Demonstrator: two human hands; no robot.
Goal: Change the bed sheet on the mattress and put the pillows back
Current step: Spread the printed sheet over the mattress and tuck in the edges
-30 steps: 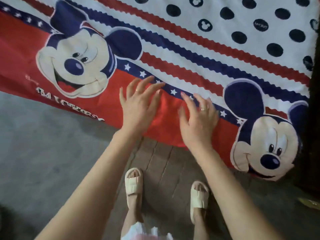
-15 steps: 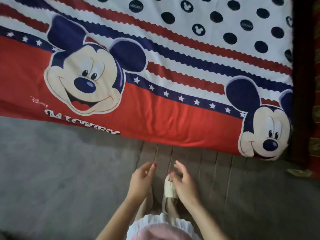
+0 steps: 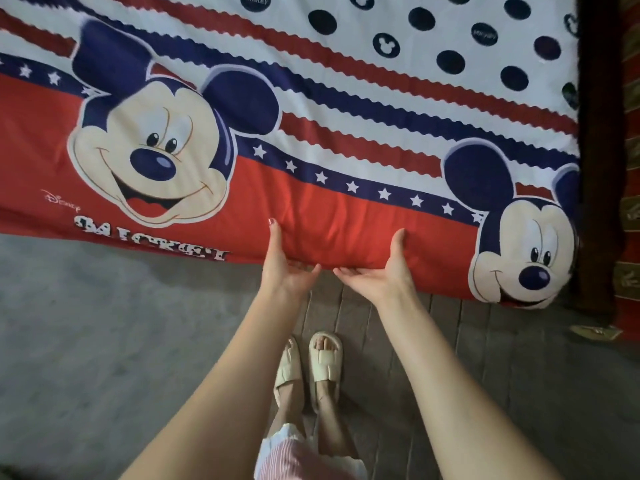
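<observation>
Both hands now up from mid-air, gripping sheet edge.

Bare forearms, no sleeves; red polish on the left hand thumbnail. Cream slide sandals (open-toed). Pink-striped garment, apparently white-frilled at the hem.

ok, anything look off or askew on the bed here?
Nothing damaged or spilled. The bed sheet lies smooth apart from slight creases in the red band where the left hand and right hand hold the mattress edge, thumbs on top.
</observation>
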